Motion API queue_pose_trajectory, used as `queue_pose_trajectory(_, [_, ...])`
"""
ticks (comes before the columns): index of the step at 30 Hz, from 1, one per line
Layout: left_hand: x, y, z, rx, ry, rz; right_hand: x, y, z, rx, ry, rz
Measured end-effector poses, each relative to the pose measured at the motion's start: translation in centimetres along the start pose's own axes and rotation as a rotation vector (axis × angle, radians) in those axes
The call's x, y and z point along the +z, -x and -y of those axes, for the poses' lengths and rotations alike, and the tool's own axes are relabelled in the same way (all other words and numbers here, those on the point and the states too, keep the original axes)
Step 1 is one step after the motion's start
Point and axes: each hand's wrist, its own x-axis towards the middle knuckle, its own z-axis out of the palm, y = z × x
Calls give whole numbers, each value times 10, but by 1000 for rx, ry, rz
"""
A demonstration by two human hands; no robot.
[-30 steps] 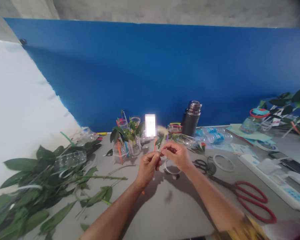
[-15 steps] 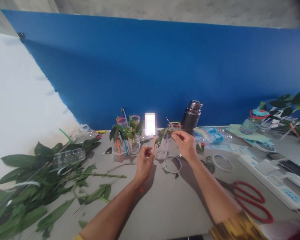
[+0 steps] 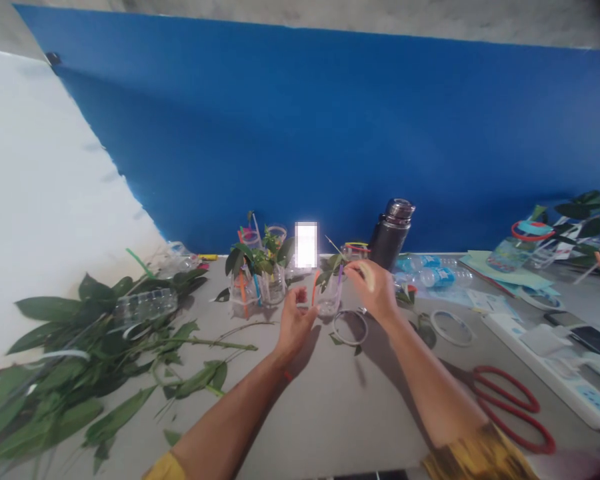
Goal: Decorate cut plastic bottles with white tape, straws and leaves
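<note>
My left hand [image 3: 295, 321] rests on the grey table beside a small clear cup [image 3: 329, 297] that holds leaves and coloured strips; its fingers are curled toward the cup's left side. My right hand [image 3: 374, 288] hovers just right of the cup, fingers pinched on a thin pale stem [image 3: 336, 248] that points up and left over the cup. A clear tape ring [image 3: 351, 327] lies on the table under the right wrist.
Leafy branches [image 3: 85, 353] are heaped at the left. More cups with leaves [image 3: 260, 277] stand behind. A dark flask [image 3: 390, 233], water bottles [image 3: 430, 275], a second tape ring [image 3: 450, 327], red-handled scissors [image 3: 510, 407] and a power strip [image 3: 555, 373] lie to the right.
The hands have separated: the right hand moved back and right with the stem toward the cup, and the left hand settled beside the cup. The camera tilted slightly.
</note>
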Motion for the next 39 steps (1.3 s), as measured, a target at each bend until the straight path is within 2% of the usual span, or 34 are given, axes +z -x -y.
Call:
queue_pose_trajectory(9, [22,-21,20,28,38,113,7,2,-3,113,79,71])
queue_pose_trajectory(15, [25,-22,18,82,134,210,13,5,-3,178,103,87])
queue_pose_trajectory(24, [25,-26,20,29,208,215,17,8,-9,168,120,87])
queue_pose_trajectory(32, [19,-25,9,84,132,180,20,9,-6,202,82,103])
queue_pose_trajectory(39, [19,-27,14,78,137,156,24,9,-6,198,49,119])
